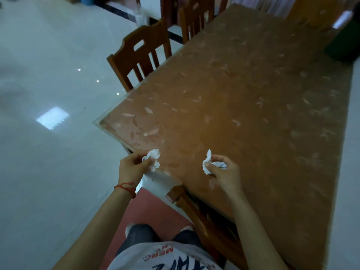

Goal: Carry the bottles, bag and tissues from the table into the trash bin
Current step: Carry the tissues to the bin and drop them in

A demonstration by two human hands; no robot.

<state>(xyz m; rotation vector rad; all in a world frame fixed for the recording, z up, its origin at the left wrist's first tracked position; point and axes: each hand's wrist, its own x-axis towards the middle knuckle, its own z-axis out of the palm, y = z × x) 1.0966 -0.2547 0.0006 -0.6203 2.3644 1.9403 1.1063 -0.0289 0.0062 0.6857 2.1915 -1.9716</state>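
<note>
My left hand grips a crumpled white tissue just above the near corner of the brown flower-patterned table. My right hand pinches a second crumpled white tissue over the table's near edge. Both hands are held a little apart, about level with each other. No bottles or bag show on the table. A dark green bin-like object is partly visible at the table's far right edge.
Wooden chairs stand along the table's left side and farther back; another chair is tucked under the near edge by my legs. Glossy white floor spreads to the left, and a red mat lies under my feet.
</note>
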